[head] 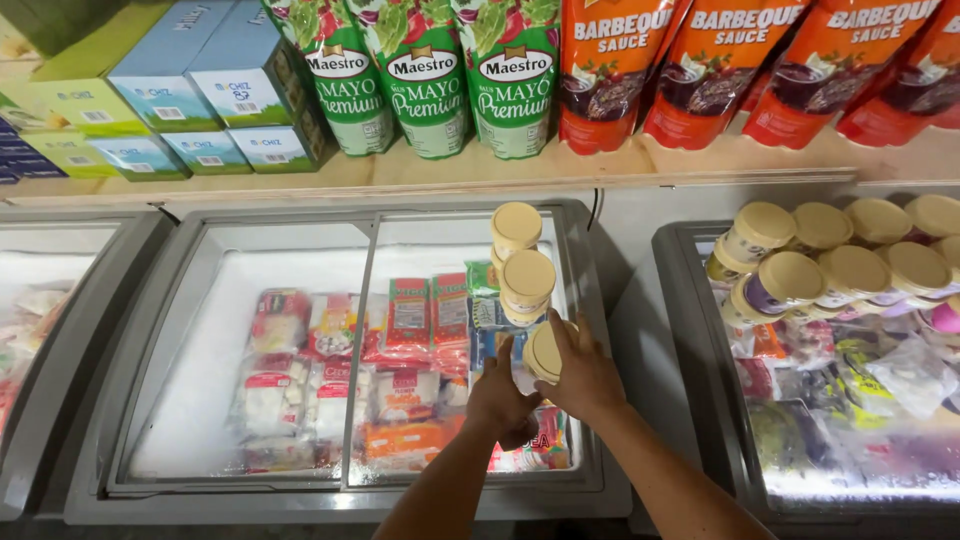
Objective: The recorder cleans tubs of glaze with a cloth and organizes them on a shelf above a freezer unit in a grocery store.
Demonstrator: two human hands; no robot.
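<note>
Both hands meet over the right part of a grey chest freezer with sliding glass lids [150, 330], near its right rim. The right hand [585, 375] is curled around a small round tub with a tan lid [543, 352], fingers wrapped over its side and the lid turned toward the camera. The left hand [500, 395] sits just beside it, touching the right hand, with fingers bent; whether it grips anything of its own I cannot tell. Just above the held tub, two more tan-lidded round tubs [522, 265] stand in a leaning column, one higher than the other, against the right edge of the glass. Under the glass lie red and white frozen food packets [340, 370] in rows on a frosted white floor. To the right, well apart from the hands, a second freezer [690, 330] holds a heap of the same tan-lidded tubs [850, 260] above clear bags. On the wooden shelf [700, 158] behind stand green and white sauce pouches [425, 80], orange-red sauce pouches [720, 70], and pale blue and green cardboard boxes [200, 100] at the left.
</note>
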